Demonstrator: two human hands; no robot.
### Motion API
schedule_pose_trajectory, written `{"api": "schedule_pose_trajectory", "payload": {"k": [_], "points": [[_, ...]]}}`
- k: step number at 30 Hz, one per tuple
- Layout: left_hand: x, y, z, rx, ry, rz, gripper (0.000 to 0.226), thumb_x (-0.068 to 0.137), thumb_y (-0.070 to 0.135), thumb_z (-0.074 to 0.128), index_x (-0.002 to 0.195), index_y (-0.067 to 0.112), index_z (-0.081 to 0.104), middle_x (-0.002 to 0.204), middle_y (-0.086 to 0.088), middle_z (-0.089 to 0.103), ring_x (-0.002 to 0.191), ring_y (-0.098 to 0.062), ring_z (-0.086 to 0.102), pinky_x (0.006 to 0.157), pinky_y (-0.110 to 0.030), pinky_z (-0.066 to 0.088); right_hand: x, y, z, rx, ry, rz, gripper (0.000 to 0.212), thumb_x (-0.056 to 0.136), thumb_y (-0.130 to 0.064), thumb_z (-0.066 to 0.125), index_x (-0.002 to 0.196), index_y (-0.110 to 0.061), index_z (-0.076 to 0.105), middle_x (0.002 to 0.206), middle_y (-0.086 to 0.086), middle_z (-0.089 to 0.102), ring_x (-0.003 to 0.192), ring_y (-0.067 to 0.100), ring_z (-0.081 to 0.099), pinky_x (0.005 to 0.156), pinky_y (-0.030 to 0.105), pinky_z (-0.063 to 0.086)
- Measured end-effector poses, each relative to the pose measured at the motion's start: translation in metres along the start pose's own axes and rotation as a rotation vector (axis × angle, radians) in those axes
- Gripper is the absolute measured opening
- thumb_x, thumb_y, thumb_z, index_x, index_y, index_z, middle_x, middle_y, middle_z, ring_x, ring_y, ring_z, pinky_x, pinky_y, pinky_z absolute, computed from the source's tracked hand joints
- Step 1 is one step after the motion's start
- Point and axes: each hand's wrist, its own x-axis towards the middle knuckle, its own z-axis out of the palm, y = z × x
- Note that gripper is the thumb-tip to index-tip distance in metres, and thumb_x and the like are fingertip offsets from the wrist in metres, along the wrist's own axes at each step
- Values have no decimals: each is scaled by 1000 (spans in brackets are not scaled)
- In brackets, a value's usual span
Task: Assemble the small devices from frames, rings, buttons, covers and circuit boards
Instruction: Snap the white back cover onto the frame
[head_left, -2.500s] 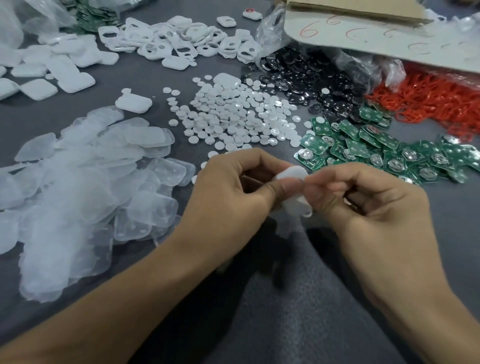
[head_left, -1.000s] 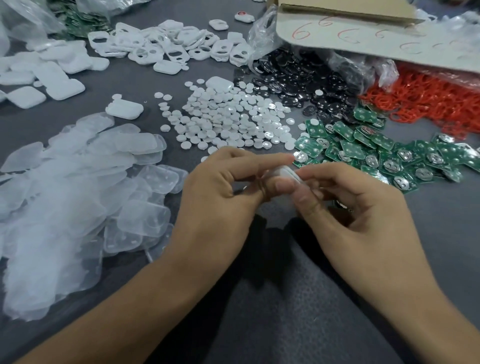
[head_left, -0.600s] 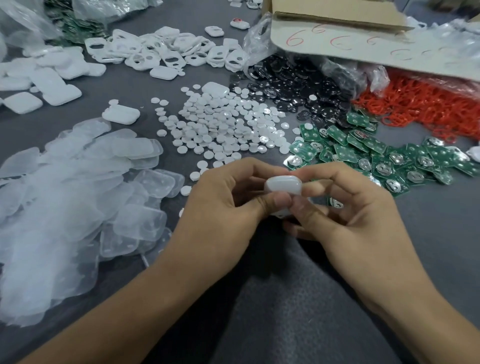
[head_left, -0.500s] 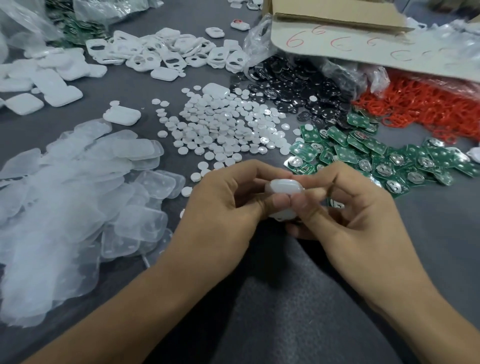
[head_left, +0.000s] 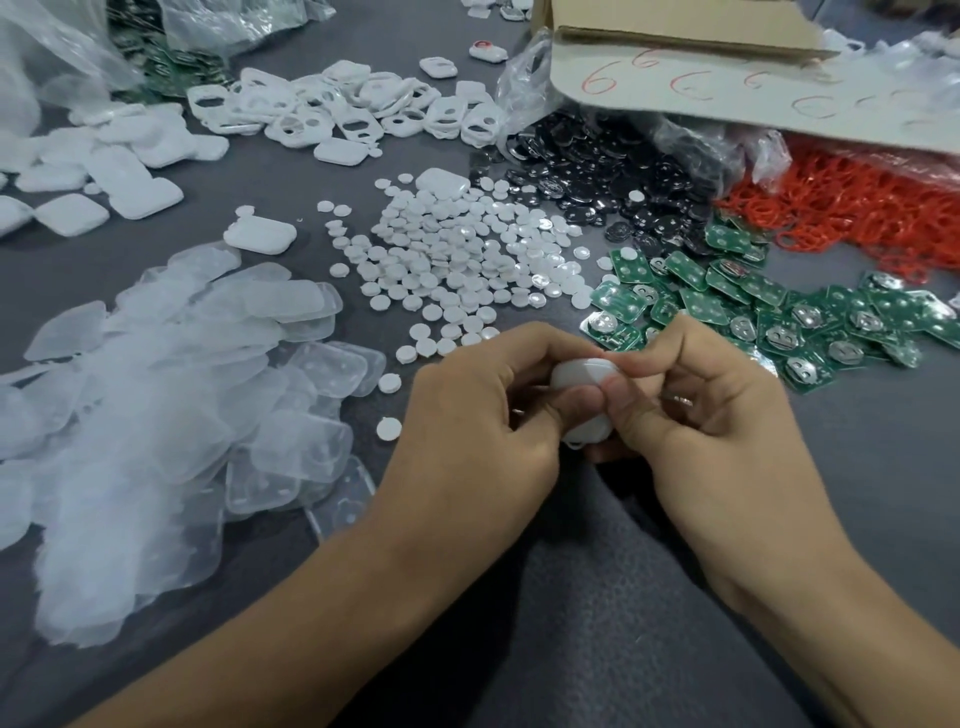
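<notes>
**Pressing one device (head_left: 582, 376) shut, heaps left to build**

My left grip (head_left: 478, 415) and right grip (head_left: 701, 415) both pinch the small white device between thumbs and curled fingers, just above the bench (head_left: 893, 441) before me. I judge this unit nearly closed; its insides are hidden. Heaps of frames (head_left: 353, 111), buttons (head_left: 457, 260), circuit boards (head_left: 753, 306), red rings (head_left: 857, 218) and clear covers (head_left: 197, 364) lie beyond, so most work remains. Its long axis runs away from me, rounded end toward the buttons, broad face up
</notes>
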Motion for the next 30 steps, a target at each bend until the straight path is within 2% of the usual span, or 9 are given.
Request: {"api": "schedule_pose_trajectory", "payload": {"k": [3,6,12,17,19,22,25,28,30], "points": [[2,0,-2,-1,-4,5,27,90,16,78,114,29,76,101,13,78,97,-6,74,90,-34,60,-2,1,3,88,54,15,31,95,1,62,76,-23,63,75,12,73,67,22,69,60,26,56],[2,1,-4,-21,21,6,34,87,15,81,114,33,75,101,15,77,97,-2,73,85,-23,59,-2,0,0,144,78,56,20,94,-7,65,81,-22,67,81,8,74,74,21,74,65,28,59],[4,0,-7,1,27,-19,26,89,19,79,108,37,77,103,6,76,100,-12,73,90,-39,60,-4,-3,-5,-69,76,-23,8,90,-13,71,89,-21,68,76,4,65,69,24,70,69,48,63],[2,3,-7,2,-109,-2,35,83,16,84,112,32,72,99,5,75,93,-11,74,82,-24,59,-4,-3,-4,155,38,146,20,89,-1,67,81,-19,68,73,7,57,70,26,59,68,37,60],[1,2,-6,83,-91,47,35,87,8,80,110,32,69,94,8,75,88,-9,73,78,-24,58,-5,-3,-5,70,25,84,17,90,-2,69,83,-17,67,72,11,55,69,25,57,70,37,55],[-2,6,-6,263,-92,155,36,93,4,70,112,31,57,87,20,70,81,2,66,70,-12,48,-5,-4,-7,-205,25,-83,11,88,-12,75,88,-22,69,71,2,58,66,15,59,66,24,52],[-1,8,-1,347,-135,182,36,98,5,57,116,34,45,93,15,68,89,-3,66,73,-15,47,-6,-5,-6,-254,27,-113,17,83,-17,81,93,-27,71,74,-5,61,69,11,63,66,24,54],[4,5,4,234,-70,42,46,92,-10,54,107,32,45,88,10,63,106,-15,67,80,-21,49,-7,-4,-5,-288,30,-145,25,84,-7,79,91,-28,69,82,-2,65,78,16,65,70,24,54],[0,8,1,288,-132,107,37,93,0,59,108,30,44,93,16,62,96,-2,64,76,-14,45,-6,-6,-6,-301,12,-167,25,86,-5,76,92,-28,67,84,-3,64,80,17,65,71,25,53]]}}
